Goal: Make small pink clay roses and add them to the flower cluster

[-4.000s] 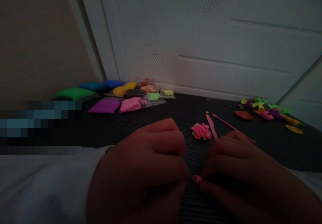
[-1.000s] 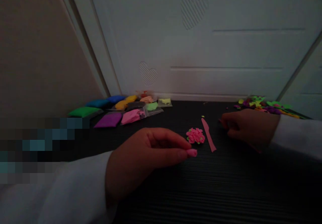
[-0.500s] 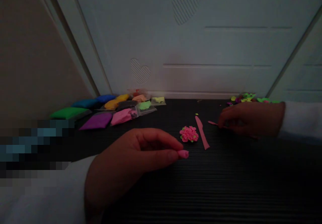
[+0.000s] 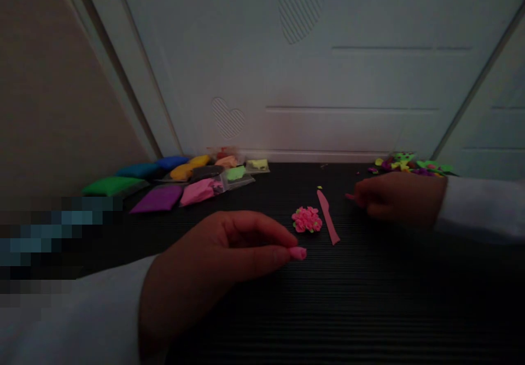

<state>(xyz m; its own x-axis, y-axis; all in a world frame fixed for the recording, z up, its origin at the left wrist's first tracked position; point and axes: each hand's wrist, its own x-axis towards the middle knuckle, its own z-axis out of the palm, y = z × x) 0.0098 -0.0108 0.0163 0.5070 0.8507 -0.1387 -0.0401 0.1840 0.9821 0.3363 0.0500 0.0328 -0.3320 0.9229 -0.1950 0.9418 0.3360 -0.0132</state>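
Between thumb and fingertips, my left hand [image 4: 221,264] pinches a small rolled piece of pink clay [image 4: 298,253], its open end facing right. Just behind that piece lies a cluster of pink clay flowers [image 4: 307,219] with bits of green at its edge. A pink plastic clay knife [image 4: 328,217] rests to the right of the cluster, and a tiny yellow-green scrap [image 4: 319,187] is by its tip. Farther right, my right hand [image 4: 394,198] is closed round a slim pink modelling tool [image 4: 349,196]. Only the tool's tip shows; my fingers hide the rest.
Coloured clay packets, among them a purple one [image 4: 158,198], a green one [image 4: 112,186] and a pink one [image 4: 200,191], lie at the back left. Bright clay pieces [image 4: 404,163] are heaped at the back right. A white panel [image 4: 328,130] stands behind the black table [image 4: 328,310].
My right hand has turned and closed round the slim pink tool, shifting slightly left. My left hand keeps its pinch on the pink clay, almost unmoved.
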